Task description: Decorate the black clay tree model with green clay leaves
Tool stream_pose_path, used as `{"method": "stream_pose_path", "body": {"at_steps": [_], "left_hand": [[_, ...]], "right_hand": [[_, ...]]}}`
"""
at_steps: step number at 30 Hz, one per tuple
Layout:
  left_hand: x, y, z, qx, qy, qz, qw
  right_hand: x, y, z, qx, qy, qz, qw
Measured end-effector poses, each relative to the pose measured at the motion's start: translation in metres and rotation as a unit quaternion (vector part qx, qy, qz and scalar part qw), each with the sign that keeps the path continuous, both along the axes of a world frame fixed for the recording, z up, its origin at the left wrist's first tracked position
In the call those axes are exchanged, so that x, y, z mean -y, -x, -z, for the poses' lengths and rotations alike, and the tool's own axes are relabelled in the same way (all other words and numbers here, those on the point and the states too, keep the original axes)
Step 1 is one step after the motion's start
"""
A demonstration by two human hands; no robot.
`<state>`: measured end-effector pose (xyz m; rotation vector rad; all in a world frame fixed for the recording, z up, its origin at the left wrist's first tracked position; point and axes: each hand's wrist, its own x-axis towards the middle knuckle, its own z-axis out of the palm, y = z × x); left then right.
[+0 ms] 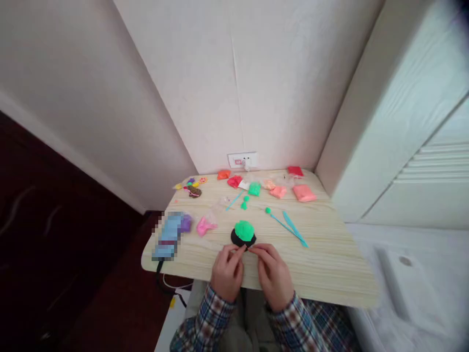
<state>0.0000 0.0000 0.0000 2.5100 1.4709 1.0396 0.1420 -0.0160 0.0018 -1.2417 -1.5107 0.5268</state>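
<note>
A flat black clay piece (236,239) lies near the front of the table, with a rounded lump of bright green clay (244,231) on top of it. My left hand (227,269) pinches the black piece's near edge between thumb and finger. Right beside it, my right hand (273,274) pinches the same edge, and the fingertips of both hands almost meet. Small green clay bits (244,205) lie beyond the black piece. To the right rest a blue stick tool with a green clay ball (268,210) on its tip and a blue clay knife (293,226).
Along the back of the table (330,264) lie several clay packets, among them a coral one (304,193) and a green one (254,189). Pink clay (205,226), a purple packet (186,223) and a blurred-out phone-like object (168,237) are at left. A wall socket (242,160) sits behind.
</note>
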Motion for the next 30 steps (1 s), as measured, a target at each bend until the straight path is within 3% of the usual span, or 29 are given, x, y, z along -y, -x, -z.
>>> {"method": "stream_pose_path", "body": {"at_steps": [7,14,24,30], "left_hand": [[0.002,0.003,-0.005,-0.073,-0.052,-0.009,0.996],[-0.003,0.013,-0.026,-0.200,-0.056,0.081,0.975],[-0.001,0.015,-0.020,-0.203,-0.058,0.059,0.976],[-0.002,0.021,-0.025,-0.224,-0.061,0.068,0.970]], "right_hand": [[0.001,-0.002,0.001,-0.007,-0.006,0.014,1.000],[0.003,-0.008,0.003,-0.002,0.001,0.025,1.000],[0.004,-0.009,0.003,0.027,0.001,0.019,0.999],[0.004,-0.008,0.003,0.030,0.001,0.023,0.999]]}}
